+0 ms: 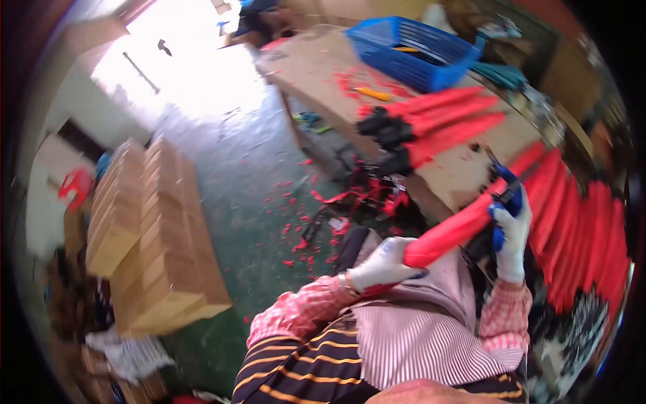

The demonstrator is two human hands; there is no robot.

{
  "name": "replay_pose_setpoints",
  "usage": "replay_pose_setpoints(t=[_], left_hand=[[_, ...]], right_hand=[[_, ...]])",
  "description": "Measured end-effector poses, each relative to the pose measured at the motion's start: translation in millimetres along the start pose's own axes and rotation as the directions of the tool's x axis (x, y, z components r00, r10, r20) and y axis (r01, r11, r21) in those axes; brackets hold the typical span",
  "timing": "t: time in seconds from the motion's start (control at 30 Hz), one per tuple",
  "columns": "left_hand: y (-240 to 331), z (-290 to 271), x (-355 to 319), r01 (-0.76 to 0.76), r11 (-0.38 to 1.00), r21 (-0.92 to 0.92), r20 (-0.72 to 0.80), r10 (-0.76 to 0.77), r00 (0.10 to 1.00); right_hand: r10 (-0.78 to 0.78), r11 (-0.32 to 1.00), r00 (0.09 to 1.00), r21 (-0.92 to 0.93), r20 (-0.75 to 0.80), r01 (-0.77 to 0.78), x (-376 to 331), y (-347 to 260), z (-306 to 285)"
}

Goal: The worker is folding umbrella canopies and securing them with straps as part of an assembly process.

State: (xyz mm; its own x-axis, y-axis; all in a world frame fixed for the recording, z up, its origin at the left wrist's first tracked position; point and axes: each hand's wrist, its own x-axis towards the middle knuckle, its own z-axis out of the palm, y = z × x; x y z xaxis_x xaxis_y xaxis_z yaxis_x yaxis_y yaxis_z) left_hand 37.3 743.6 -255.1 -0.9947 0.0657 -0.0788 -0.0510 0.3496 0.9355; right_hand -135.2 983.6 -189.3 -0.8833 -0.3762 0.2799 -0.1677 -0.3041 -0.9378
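Note:
A long, smooth red tube-like piece (452,237) lies slantwise in front of me, its exact kind unclear. Its near end is gripped by my left hand (387,264), in a white glove with a blue patch. Farther up the piece, my right hand (513,225), gloved in white and blue, is closed around it. A small dark object (503,190) shows at the right fingers, too blurred to identify. Similar red pieces with black ends (451,124) lie on the table beyond, and a stack of more red pieces (579,232) is at my right.
The brown table (309,57) carries a blue plastic basket (417,54) and a yellow-orange cutter-like tool (373,93). Red scraps (296,236) litter the green floor. Rows of cardboard boxes (158,229) stand to the left. Black clear-wrapped material (582,330) lies at lower right.

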Motion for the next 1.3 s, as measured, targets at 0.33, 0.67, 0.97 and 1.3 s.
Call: replay_pose_setpoints(t=[0.33, 0.67, 0.97, 1.3], left_hand=[[27, 28, 20, 0.070, 0.993, 0.096, 0.004, -0.071, 0.997], [18, 71, 31, -0.079, 0.946, 0.315, -0.119, 0.122, 0.985], [26, 89, 34, -0.213, 0.926, 0.311, -0.165, 0.274, 0.947], [-33, 51, 59, 0.200, 0.786, -0.585, 0.436, 0.096, 0.895]], right_hand=[[0.037, 0.984, 0.991, 0.170, 0.127, -0.058, -4, 1, -53], [0.032, 0.974, 0.998, 0.220, 0.057, -0.044, -25, -5, -86], [0.050, 0.977, 0.999, 0.209, -0.019, -0.045, -38, -26, -90], [-0.003, 0.993, 0.989, 0.113, -0.146, 0.019, -48, -26, -100]])
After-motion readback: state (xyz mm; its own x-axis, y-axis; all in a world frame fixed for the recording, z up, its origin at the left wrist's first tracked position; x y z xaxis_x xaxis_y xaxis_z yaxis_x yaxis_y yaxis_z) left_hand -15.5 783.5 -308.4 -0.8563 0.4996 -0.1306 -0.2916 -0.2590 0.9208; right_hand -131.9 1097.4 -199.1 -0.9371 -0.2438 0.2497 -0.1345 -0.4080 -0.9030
